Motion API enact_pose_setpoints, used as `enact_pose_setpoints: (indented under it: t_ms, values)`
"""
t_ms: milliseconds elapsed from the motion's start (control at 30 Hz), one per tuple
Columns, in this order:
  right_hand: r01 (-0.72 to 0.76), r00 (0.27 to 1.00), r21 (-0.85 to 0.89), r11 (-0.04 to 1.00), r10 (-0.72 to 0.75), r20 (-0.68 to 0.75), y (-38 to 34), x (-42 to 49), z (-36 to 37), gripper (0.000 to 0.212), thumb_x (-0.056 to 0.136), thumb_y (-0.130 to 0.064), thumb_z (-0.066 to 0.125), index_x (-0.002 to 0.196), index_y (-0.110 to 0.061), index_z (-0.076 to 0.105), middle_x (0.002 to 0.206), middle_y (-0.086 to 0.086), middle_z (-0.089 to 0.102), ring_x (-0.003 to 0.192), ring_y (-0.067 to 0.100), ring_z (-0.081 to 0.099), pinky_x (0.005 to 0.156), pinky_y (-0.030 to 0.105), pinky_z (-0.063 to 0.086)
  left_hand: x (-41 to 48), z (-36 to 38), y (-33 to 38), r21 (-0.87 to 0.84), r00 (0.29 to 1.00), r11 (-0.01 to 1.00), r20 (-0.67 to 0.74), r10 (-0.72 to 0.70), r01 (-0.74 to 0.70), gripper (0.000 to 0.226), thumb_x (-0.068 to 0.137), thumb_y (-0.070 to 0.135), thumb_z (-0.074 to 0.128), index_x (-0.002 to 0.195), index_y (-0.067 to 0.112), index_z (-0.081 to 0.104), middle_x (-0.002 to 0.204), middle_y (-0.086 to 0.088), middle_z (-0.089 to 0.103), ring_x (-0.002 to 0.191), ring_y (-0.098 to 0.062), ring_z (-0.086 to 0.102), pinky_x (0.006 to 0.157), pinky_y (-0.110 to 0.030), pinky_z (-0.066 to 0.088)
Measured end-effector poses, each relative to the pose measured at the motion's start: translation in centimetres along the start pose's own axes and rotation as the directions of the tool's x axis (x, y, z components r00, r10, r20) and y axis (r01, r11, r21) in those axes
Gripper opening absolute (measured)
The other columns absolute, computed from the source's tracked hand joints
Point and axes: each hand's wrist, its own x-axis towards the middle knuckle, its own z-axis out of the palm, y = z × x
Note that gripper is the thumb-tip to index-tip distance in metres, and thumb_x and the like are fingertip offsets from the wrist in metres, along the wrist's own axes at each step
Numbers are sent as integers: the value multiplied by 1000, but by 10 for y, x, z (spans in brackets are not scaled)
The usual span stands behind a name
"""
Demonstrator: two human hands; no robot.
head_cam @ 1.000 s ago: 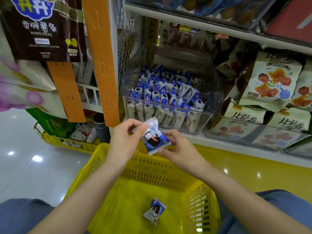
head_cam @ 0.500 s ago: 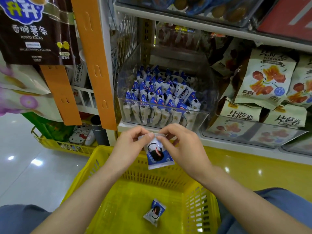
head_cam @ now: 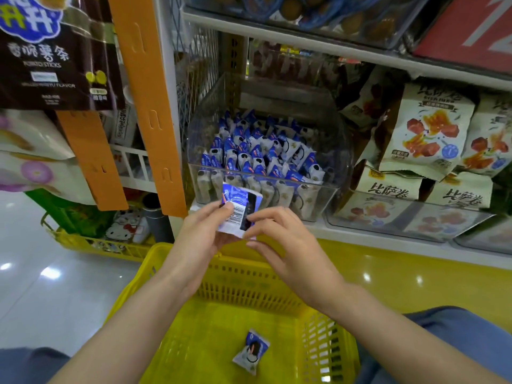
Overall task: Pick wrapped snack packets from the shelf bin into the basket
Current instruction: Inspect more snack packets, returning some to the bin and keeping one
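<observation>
Hands are held up together above a yellow plastic basket [head_cam: 249,282] with slotted walls. A small blue and white wrapped snack packet [head_cam: 239,210] is pinched between them. It is gripped on its left side by the thumb and fingers of the left hand [head_cam: 199,236], and its right edge is pinched by the curled fingertips of the right hand [head_cam: 288,245]. The packet is held upright, with a barcode turned to the camera, just in front of a clear plastic shelf bin [head_cam: 339,139] and above the far rim of the basket. Many more blue and white packets [head_cam: 260,153] are stood in rows inside the bin. One more snack packet of the same kind [head_cam: 250,351] is laid flat on the bottom of the basket, well below the hands. The bin is set on a white shelf [head_cam: 374,241]. Cream bags with red pictures [head_cam: 426,134] are stacked to the right of the bin. Orange card strips [head_cam: 149,106] are hung to the left of it, and a dark brown bag of potato sticks [head_cam: 55,59] is hung beside them. A second yellow basket [head_cam: 91,243] is seen low on the shiny floor [head_cam: 33,300] at the left.
</observation>
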Motion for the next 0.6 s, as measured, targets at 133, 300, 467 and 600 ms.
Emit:
enact_pose_setpoints:
  t_ms: [133,300,467,600]
  values:
    - [-328,923,420,846,382,-49,-8,4,2,21,92,-21,54,111,-27,48,107,-8,58,96,-2,57,84,14,47,3,-3,1,-63,998,997,-55,32,-35,28,92,16,49,117,10,60,108,-8,69,90,-14,65,66,-20,50]
    - [-497,820,738,457,525,227,-6,10,2,19,97,-13,44,108,-16,58,98,-3,67,79,2,66,66,19,54,0,5,-7,222,982,958,-2,189,-184,24,94,12,49,114,23,57,96,4,68,82,-1,64,66,-12,49]
    - [-508,783,761,403,585,213,-5,9,5,18,94,-11,48,111,-8,53,102,2,64,73,-3,65,57,18,53,-5,7,-18,601,908,715,41,418,-356,30,87,21,60,104,41,47,109,14,52,96,6,52,67,-2,39]
    - [-531,782,712,460,590,202,-2,7,8,19,93,-17,50,111,-10,49,101,-3,63,74,-7,63,61,15,52,-5,7,-22,591,936,737,92,341,-327,34,80,29,66,108,41,49,106,19,58,91,5,57,72,-8,45]
